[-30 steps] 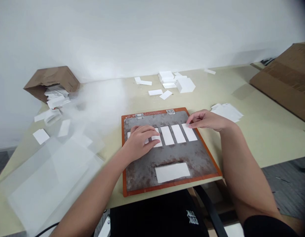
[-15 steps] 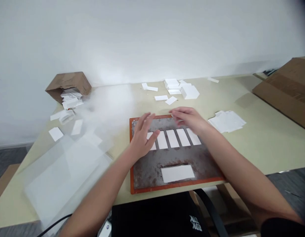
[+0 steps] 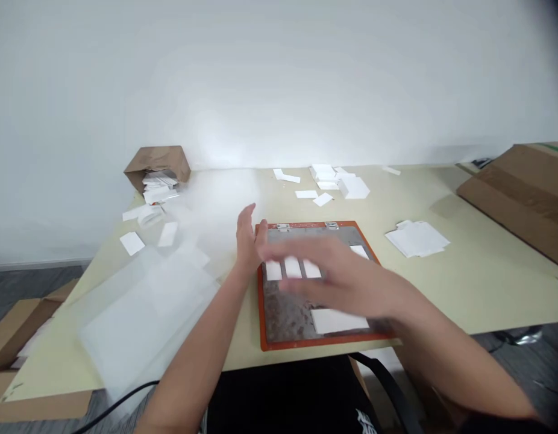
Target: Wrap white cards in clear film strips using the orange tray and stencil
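Observation:
An orange-edged grey metal board [image 3: 288, 313] lies on the table in front of me, with a row of white cards [image 3: 292, 268] in its slots and one wider white card [image 3: 340, 320] near its front edge. My left hand [image 3: 248, 238] is raised at the board's left edge, fingers stretched up, empty. My right hand [image 3: 333, 274] sweeps across above the board, smeared by motion, fingers extended toward the left, covering part of the card row.
Clear plastic sheets [image 3: 138, 313] lie at the left. A tipped brown box [image 3: 158, 163] spills white cards at the back left. Loose white cards [image 3: 326, 178] sit at the back, a white stack [image 3: 417, 238] at the right, a large cardboard box [image 3: 523, 193] far right.
Both hands lifted off the card row. My left hand moved to the board's left edge and my right hand swept leftward over the board. The view shifted, so everything sits further right and lower.

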`<state>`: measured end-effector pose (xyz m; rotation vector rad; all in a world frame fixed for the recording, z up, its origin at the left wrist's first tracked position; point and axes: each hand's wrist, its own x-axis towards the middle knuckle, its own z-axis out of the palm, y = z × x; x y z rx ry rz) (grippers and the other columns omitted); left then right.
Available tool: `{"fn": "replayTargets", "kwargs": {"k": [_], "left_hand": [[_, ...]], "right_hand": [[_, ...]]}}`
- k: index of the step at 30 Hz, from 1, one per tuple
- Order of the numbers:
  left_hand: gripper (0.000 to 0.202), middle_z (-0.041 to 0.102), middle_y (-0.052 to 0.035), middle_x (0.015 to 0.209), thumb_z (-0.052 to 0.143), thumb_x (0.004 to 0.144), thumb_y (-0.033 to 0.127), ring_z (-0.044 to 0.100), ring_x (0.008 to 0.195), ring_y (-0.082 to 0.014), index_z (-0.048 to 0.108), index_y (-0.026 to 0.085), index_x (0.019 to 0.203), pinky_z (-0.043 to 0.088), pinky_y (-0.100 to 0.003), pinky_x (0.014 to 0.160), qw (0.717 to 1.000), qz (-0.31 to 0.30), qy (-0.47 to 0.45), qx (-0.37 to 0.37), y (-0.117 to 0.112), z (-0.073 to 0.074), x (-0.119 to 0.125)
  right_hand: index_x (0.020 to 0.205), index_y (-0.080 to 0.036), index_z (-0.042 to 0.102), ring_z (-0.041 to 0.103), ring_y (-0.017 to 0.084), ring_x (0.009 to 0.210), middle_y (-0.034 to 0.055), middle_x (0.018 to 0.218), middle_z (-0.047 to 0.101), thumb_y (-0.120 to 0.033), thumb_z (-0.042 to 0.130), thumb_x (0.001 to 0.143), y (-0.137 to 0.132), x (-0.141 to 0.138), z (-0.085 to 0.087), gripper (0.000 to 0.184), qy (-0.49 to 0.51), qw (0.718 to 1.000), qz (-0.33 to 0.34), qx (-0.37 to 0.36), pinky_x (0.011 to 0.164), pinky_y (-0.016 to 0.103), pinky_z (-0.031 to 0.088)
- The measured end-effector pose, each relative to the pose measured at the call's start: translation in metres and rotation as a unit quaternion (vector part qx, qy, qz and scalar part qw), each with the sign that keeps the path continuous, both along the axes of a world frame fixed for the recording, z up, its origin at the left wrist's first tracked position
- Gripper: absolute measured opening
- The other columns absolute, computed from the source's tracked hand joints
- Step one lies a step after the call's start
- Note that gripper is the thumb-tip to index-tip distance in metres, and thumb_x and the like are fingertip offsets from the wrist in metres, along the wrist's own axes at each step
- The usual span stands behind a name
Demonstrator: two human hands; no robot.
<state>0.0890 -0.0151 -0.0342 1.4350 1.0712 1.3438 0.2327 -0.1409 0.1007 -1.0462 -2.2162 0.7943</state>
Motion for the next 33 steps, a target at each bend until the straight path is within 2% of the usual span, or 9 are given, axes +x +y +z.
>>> {"fn": "replayTargets", "kwargs": {"k": [1,3,6,9,12,16,22,28,33], "left_hand": [[0.039,0.048,-0.0086,0.145,0.062,0.089,0.030,0.042,0.138,-0.0277,0.055,0.027,0.127,0.034,-0.043,0.113,1.000,0.020,-0.004,-0.007,0.001,-0.003,0.002],[0.032,0.055,-0.0088,0.138,0.061,0.088,0.025,0.051,0.128,-0.0269,0.058,0.025,0.120,0.038,-0.043,0.109,0.997,0.046,-0.035,-0.043,0.004,-0.008,0.005],[0.024,0.062,-0.0084,0.127,0.056,0.089,0.022,0.058,0.116,-0.0235,0.061,0.023,0.112,0.044,-0.038,0.102,0.993,0.057,-0.071,-0.068,0.007,-0.012,0.008],[0.022,0.064,-0.0070,0.121,0.055,0.089,0.021,0.059,0.114,-0.0206,0.062,0.023,0.109,0.045,-0.034,0.100,0.987,0.068,-0.109,-0.093,0.009,-0.013,0.008],[0.020,0.065,-0.0054,0.118,0.055,0.089,0.022,0.059,0.113,-0.0189,0.062,0.024,0.108,0.045,-0.033,0.099,0.979,0.070,-0.146,-0.121,0.010,-0.015,0.006],[0.017,0.066,-0.0051,0.111,0.052,0.091,0.024,0.062,0.105,-0.0172,0.061,0.023,0.105,0.046,-0.033,0.097,0.965,0.074,-0.193,-0.161,0.013,-0.018,0.005],[0.016,0.067,-0.0050,0.109,0.053,0.089,0.022,0.063,0.104,-0.0147,0.059,0.023,0.104,0.045,-0.031,0.102,0.946,0.075,-0.247,-0.198,0.016,-0.022,0.005],[0.024,0.067,-0.0033,0.108,0.058,0.086,0.023,0.063,0.111,-0.0134,0.055,0.025,0.109,0.041,-0.030,0.109,0.931,0.078,-0.286,-0.214,0.015,-0.024,0.007],[0.019,0.068,-0.0033,0.109,0.056,0.089,0.024,0.063,0.112,-0.0132,0.054,0.025,0.108,0.041,-0.031,0.111,0.925,0.075,-0.302,-0.220,0.014,-0.023,0.006]], "right_hand": [[0.132,-0.033,0.060,0.067,0.023,0.103,0.0023,0.121,0.070,-0.040,0.055,0.096,-0.015,0.010,-0.017,0.037,-0.093,0.996,-0.008,0.007,0.087,0.039,0.056],[0.130,-0.030,0.061,0.068,0.025,0.104,0.0059,0.119,0.071,-0.039,0.055,0.095,-0.046,0.031,-0.058,0.036,-0.189,0.979,-0.037,0.061,0.086,0.040,0.058],[0.129,-0.022,0.060,0.066,0.026,0.109,0.0112,0.121,0.069,-0.036,0.053,0.096,-0.083,0.056,-0.114,0.037,-0.220,0.954,-0.118,0.164,0.088,0.041,0.059],[0.133,-0.023,0.058,0.067,0.026,0.100,0.0115,0.113,0.070,-0.033,0.054,0.096,-0.099,0.069,-0.143,0.039,-0.233,0.931,-0.168,0.225,0.086,0.042,0.058],[0.129,-0.020,0.060,0.067,0.024,0.096,0.0121,0.108,0.070,-0.036,0.052,0.097,-0.096,0.071,-0.147,0.036,-0.245,0.920,-0.178,0.247,0.084,0.040,0.055],[0.116,-0.017,0.064,0.066,0.024,0.089,0.0107,0.102,0.072,-0.034,0.052,0.098,-0.085,0.070,-0.145,0.028,-0.296,0.894,-0.140,0.307,0.088,0.044,0.049],[0.114,-0.014,0.065,0.064,0.026,0.092,0.0131,0.105,0.071,-0.037,0.048,0.099,-0.082,0.072,-0.152,0.033,-0.353,0.866,-0.113,0.335,0.089,0.045,0.048],[0.112,-0.013,0.065,0.064,0.026,0.093,0.0142,0.103,0.070,-0.036,0.049,0.099,-0.078,0.072,-0.152,0.031,-0.335,0.881,-0.092,0.322,0.085,0.043,0.051],[0.107,-0.013,0.066,0.065,0.025,0.088,0.0130,0.097,0.069,-0.037,0.051,0.097,-0.072,0.074,-0.149,0.030,-0.327,0.887,-0.076,0.316,0.080,0.040,0.052]]}}
